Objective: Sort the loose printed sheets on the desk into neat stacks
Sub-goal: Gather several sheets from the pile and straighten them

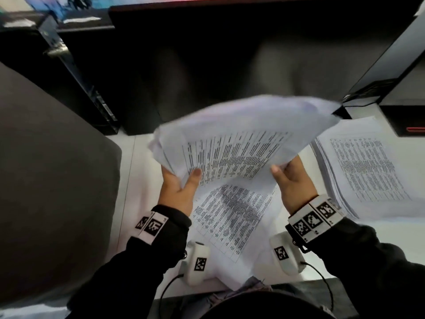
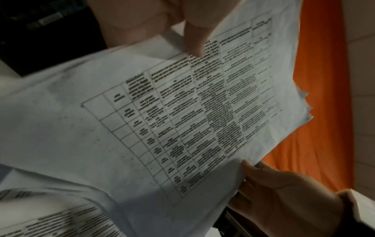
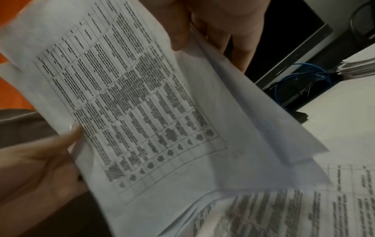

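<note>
A bundle of printed sheets (image 1: 241, 139) with table text is held up above the white desk (image 1: 128, 176), its far edge blurred. My left hand (image 1: 179, 187) pinches its near left corner, thumb on top. My right hand (image 1: 292, 180) grips its near right corner. The same bundle (image 2: 182, 104) fills the left wrist view, where my left thumb (image 2: 194, 40) presses on the print. In the right wrist view the bundle (image 3: 131, 104) hangs from my right hand (image 3: 202, 24). More loose printed sheets (image 1: 232, 222) lie on the desk under my hands. A thick stack (image 1: 363, 169) lies at the right.
A dark chair back (image 1: 46, 169) stands at the left. A black monitor (image 1: 230, 54) rises behind the desk, with a black box (image 1: 404, 118) at the far right. Blue cables (image 3: 300, 80) lie by a monitor base. Something orange (image 2: 320, 96) shows behind the sheets.
</note>
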Motion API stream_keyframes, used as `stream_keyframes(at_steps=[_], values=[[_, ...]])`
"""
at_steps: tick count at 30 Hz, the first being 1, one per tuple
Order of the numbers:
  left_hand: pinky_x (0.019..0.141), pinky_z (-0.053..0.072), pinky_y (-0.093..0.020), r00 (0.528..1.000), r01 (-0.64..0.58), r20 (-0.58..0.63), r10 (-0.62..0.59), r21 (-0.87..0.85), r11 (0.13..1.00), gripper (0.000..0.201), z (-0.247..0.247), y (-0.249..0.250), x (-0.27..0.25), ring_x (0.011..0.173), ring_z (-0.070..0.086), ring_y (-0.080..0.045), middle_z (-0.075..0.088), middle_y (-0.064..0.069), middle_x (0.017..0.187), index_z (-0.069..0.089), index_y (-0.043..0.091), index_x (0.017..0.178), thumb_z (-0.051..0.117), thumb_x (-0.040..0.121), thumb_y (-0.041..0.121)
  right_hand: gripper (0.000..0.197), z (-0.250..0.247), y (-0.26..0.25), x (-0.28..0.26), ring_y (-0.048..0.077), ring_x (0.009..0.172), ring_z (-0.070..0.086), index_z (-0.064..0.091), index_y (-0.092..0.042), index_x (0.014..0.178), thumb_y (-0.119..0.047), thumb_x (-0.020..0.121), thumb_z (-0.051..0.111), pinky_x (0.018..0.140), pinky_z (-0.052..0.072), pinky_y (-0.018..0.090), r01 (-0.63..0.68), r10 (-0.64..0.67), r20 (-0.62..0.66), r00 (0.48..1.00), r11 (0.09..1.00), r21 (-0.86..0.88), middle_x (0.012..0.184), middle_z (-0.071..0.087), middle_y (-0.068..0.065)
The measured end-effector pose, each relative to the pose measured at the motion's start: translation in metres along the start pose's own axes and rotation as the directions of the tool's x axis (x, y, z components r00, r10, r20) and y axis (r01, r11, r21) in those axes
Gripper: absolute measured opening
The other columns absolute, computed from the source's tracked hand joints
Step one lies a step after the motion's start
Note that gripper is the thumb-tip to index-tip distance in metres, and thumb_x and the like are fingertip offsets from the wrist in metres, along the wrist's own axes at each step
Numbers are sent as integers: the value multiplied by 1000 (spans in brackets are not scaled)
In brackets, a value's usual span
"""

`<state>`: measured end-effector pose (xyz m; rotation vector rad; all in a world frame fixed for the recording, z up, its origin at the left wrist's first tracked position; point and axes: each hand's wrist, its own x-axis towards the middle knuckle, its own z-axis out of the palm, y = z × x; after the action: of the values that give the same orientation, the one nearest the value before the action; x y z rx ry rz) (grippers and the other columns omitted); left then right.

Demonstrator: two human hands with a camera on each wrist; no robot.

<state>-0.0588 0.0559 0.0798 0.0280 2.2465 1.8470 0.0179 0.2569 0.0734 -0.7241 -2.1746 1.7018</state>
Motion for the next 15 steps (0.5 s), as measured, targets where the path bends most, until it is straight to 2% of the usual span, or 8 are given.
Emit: stream_keyframes(at_steps=[2, 3, 4, 6, 10, 12, 13, 15], values=[[100, 35, -9, 1000, 9, -5, -9, -15, 1000, 60, 3, -4, 1, 120, 50, -9, 54, 6, 125, 26, 19, 139, 56, 88, 28, 39, 2, 1, -3, 19, 118, 53, 44, -26, 129, -28, 91, 52, 105, 39, 44, -3, 4, 27, 1000, 999, -34, 116, 61, -8], [103, 34, -14, 1000, 5, 6, -5, -11, 1000, 58, 4, -5, 2, 121, 50, -7, 54, 6, 125, 28, 21, 136, 57, 87, 29, 42, 3, 0, -3, 13, 120, 50, 41, -21, 134, -16, 93, 48, 107, 37, 40, 3, -1, 42, 999, 999, -54, 116, 58, -15], [100, 35, -11, 1000, -8, 15, 8, -17, 1000, 50, 5, -6, 3, 116, 52, 2, 55, 9, 124, 30, 25, 132, 56, 89, 25, 43, 5, -1, -2, 9, 120, 48, 40, -19, 136, -10, 94, 46, 106, 35, 34, 9, -6, 49, 999, 998, -68, 115, 56, -18], [91, 35, -2, 998, -39, 43, 40, -19, 999, 43, 9, -1, 3, 105, 52, 12, 53, 13, 121, 29, 36, 123, 50, 92, 14, 41, 8, -6, 0, 5, 114, 46, 42, -17, 134, -7, 95, 43, 100, 35, 26, -4, 7, 35, 999, 995, -95, 113, 54, -16], [82, 36, -1, 998, -56, 42, 55, 4, 998, 35, 13, 7, 8, 96, 51, 8, 52, 13, 114, 29, 36, 116, 44, 95, 12, 40, 11, -11, 6, 3, 106, 50, 45, -15, 134, -5, 95, 43, 92, 38, 21, -15, 14, -23, 1000, 999, -46, 112, 57, -13], [87, 37, -13, 1000, -30, 10, 30, -2, 1000, 32, 13, 3, 13, 100, 54, -5, 53, 9, 114, 31, 30, 118, 43, 95, 11, 41, 10, -7, 9, -2, 98, 55, 43, -19, 133, -7, 94, 46, 88, 42, 18, -49, 49, -16, 999, 999, -13, 106, 59, -18], [91, 35, -17, 1000, -7, 5, 7, -2, 1000, 34, 12, 1, 14, 105, 53, -11, 52, 8, 115, 32, 27, 124, 43, 95, 11, 42, 9, -5, 11, -2, 98, 55, 43, -20, 133, -8, 93, 48, 90, 43, 20, -66, 66, -6, 998, 998, -8, 106, 59, -18], [90, 33, -15, 999, 45, 17, -45, 23, 999, 41, 14, -4, 17, 106, 48, -10, 50, 9, 115, 30, 23, 133, 43, 96, 11, 43, 8, 1, 16, 8, 106, 55, 44, -19, 133, -12, 91, 53, 100, 42, 33, -96, 96, 18, 995, 995, -31, 112, 58, -12]])
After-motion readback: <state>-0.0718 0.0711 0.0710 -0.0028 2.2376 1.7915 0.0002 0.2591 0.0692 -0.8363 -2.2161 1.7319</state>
